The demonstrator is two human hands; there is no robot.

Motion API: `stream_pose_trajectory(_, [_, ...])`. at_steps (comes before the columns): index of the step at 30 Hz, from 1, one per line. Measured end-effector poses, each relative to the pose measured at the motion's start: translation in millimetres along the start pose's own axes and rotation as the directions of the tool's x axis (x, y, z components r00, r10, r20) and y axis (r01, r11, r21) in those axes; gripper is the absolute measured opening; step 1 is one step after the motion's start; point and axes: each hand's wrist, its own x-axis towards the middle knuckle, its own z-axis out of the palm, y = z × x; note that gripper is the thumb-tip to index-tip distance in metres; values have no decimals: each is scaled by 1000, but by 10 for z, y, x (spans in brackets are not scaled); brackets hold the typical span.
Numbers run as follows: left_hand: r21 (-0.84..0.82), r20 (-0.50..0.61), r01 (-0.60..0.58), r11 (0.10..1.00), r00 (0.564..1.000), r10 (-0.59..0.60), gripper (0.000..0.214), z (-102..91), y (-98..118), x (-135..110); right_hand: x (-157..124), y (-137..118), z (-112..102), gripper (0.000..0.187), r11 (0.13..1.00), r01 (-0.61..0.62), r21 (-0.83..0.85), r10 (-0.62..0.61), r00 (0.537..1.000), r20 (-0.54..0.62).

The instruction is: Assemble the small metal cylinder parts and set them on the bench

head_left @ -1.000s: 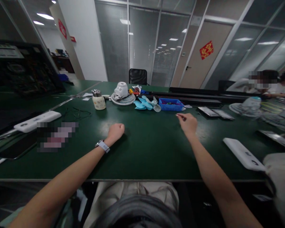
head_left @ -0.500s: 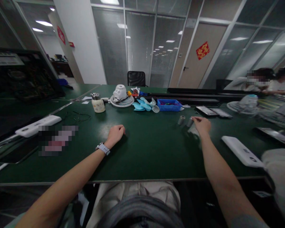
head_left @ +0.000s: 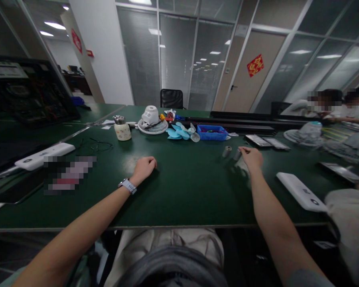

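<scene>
My right hand (head_left: 251, 158) reaches over the right part of the green table (head_left: 179, 199), thumb and fingertips pinched at the top of a small grey metal cylinder (head_left: 236, 155). That cylinder stands on the tabletop, partly covered by the fingers. Just left of it, apart, is a second grey cylinder (head_left: 226, 152), upright, with a metallic top. In the left half of the table rests my left hand (head_left: 144, 169), its fingers curled in a loose fist. Nothing shows in it, and a watch is on that wrist.
Behind the hands lie blue fan blades (head_left: 179, 131), a blue bin (head_left: 212, 133), a white fan body (head_left: 151, 117) and a cream bottle (head_left: 122, 131). White power banks (head_left: 300, 192) flank both arms. Phones (head_left: 259, 140) lie to the right. People sit at the right.
The whole view has shifted slightly. My right hand stays pinched at the same cylinder, and the left hand has not visibly moved on the table.
</scene>
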Motion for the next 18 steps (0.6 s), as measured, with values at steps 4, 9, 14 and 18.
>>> stream_pose_trajectory(4, [1,1,-9,1000,1000,9,29,-14,17,-4,-2,-6,-1,38,998,-5,-69,6,1000,14])
stream_pose_trajectory(9, [12,-2,1,1000,1000,-1,29,-22,30,-11,-135,-164,1,45,975,178,-135,-201,962,-186])
stream_pose_trajectory(14, [20,7,-9,1000,1000,8,30,-15,6,-2,-263,-401,129,49,923,307,-232,-336,937,-99])
stream_pose_trajectory(18, [-5,9,11,1000,1000,-11,31,-24,11,0,-252,-408,228,44,933,271,-236,-300,949,-99])
